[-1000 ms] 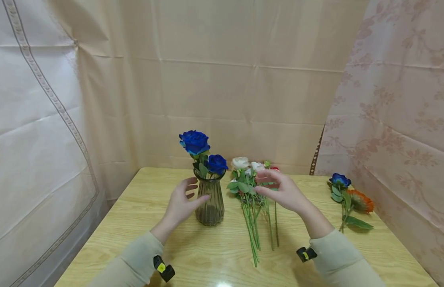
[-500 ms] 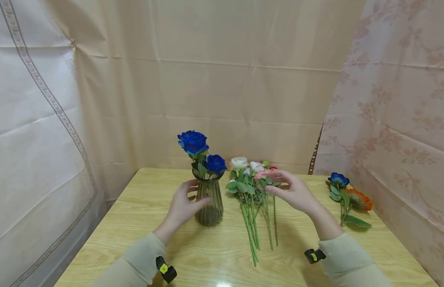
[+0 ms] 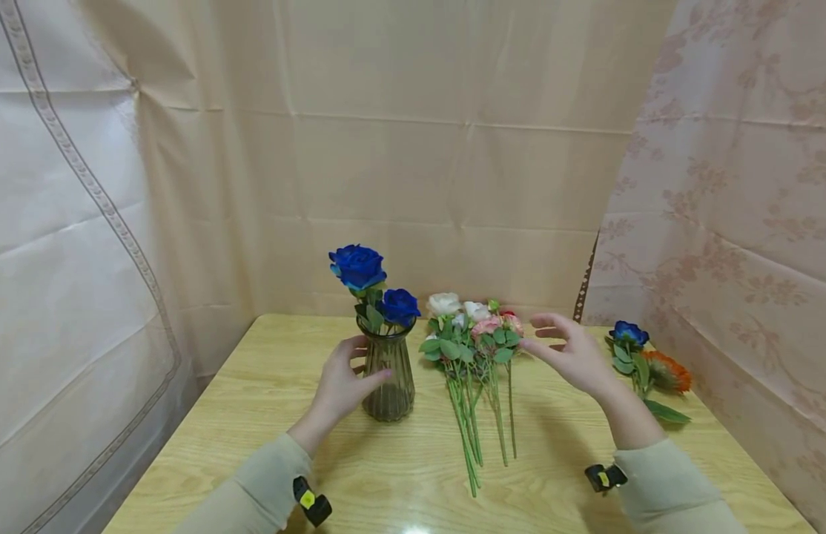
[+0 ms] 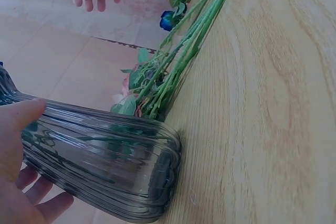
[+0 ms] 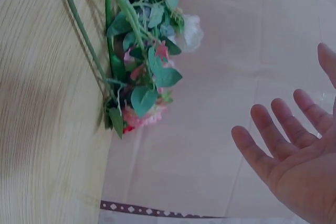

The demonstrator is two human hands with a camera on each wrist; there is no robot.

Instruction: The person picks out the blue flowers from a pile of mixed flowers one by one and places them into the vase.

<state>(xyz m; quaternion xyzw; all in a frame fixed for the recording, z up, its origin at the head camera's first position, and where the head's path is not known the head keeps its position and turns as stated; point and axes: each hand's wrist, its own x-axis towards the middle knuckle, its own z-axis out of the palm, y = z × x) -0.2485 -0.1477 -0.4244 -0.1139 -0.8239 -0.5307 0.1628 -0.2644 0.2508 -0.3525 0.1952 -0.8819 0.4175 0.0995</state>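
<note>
A ribbed, smoky glass vase (image 3: 398,382) stands upright on the table, holding a tall blue rose (image 3: 357,267) and a lower blue rose (image 3: 400,306). My left hand (image 3: 341,382) grips the vase from the left, thumb across the front and fingers around the back; the left wrist view shows the thumb (image 4: 26,113) against the glass. To the vase's right lies a bunch of white, pink and red flowers (image 3: 486,326), stems toward me. Just right of their blooms my right hand (image 3: 578,361) hovers, holding nothing, its fingers (image 5: 268,124) spread.
On the table's right side lie another blue rose (image 3: 628,334) and an orange flower (image 3: 668,371). Behind the wooden table (image 3: 253,445) hangs a beige cloth (image 3: 386,170), with a patterned cloth (image 3: 740,222) at the right.
My right hand has moved right, away from over the flower bunch, uncovering the pink and red blooms. My left hand has come closer around the vase, which stands in place.
</note>
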